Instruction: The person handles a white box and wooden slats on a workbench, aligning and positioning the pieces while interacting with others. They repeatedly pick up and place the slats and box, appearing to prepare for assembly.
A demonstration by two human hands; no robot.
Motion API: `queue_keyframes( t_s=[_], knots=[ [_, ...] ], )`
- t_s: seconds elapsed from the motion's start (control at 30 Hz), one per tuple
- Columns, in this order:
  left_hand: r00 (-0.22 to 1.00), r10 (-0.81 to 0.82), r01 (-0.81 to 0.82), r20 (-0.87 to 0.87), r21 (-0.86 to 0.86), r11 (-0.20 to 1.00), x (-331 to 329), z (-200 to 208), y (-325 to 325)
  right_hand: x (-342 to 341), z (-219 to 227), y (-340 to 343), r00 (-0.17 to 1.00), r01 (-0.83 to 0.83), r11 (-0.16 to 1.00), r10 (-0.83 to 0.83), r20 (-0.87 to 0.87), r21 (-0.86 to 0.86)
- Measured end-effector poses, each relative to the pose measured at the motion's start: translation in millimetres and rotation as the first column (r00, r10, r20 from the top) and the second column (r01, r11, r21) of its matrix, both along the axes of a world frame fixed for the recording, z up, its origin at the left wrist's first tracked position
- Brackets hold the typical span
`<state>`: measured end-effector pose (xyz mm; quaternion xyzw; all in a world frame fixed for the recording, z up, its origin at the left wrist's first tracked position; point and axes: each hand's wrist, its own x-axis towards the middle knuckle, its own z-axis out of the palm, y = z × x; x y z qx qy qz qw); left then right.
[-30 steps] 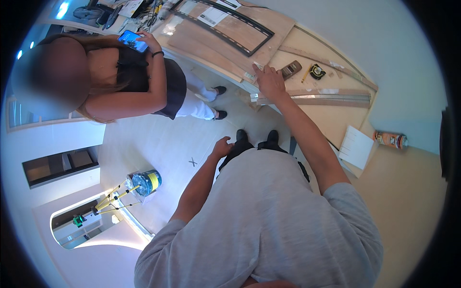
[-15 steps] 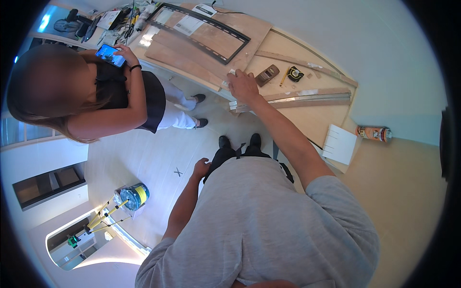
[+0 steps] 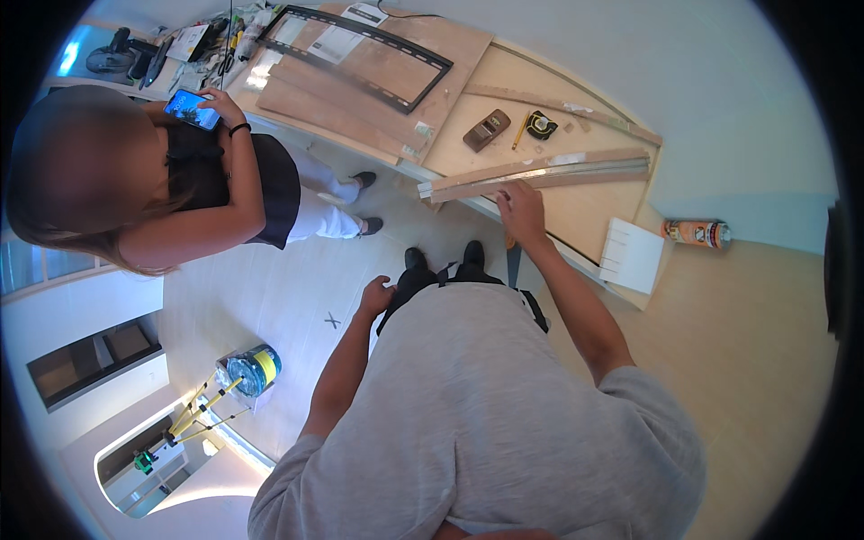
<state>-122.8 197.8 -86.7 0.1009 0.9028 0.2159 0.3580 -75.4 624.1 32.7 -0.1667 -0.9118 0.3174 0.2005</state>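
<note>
My right hand is at the worktable's near edge, fingers loosely bent and apart. Its fingertips are beside the wooden strip and a thin metal strip; I cannot tell if they touch. Nothing shows in its grasp. Just below it is a grey blade with an orange handle, partly hidden. Further back on the tabletop lie a brown block-shaped tool, a yellow pencil and a black-and-yellow tape measure. My left hand hangs by my left hip, fingers loosely curled and apart, holding nothing visible.
A person stands at the left holding a phone. A black metal frame lies on boards. A white panel and an orange can are at the right. A bucket stands near a yellow tripod.
My right hand has drawn back from the boards' edge near the brown tool to the table's near edge by the strips. My left hand stays at my side. The view has shifted slightly.
</note>
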Motion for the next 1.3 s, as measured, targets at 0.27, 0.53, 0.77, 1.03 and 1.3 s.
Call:
queue_keyframes(
  t_s=[0.27,0.53,0.77,1.03,1.3],
  knots=[
    [0.992,0.023,-0.016,0.124,-0.059,0.998,-4,17,17,40,-16,22,0.996,0.078,0.996,-0.08,0.045,0.034],
    [0.984,0.052,-0.049,0.173,-0.021,0.999,-7,10,29,38,-22,24,0.992,0.055,0.998,-0.053,0.11,-0.016],
    [0.986,0.084,-0.094,0.144,0.065,0.993,-8,16,16,35,-21,18,0.984,0.035,0.994,-0.052,0.172,0.1],
    [0.951,0.227,-0.242,0.21,0.045,0.969,25,23,-19,37,-21,5,0.975,0.069,0.976,-0.109,0.191,0.204],
    [0.935,0.272,-0.264,0.228,-0.069,0.962,57,27,-64,61,-22,-34,0.998,0.037,0.994,-0.041,0.042,0.1]
  ],
)
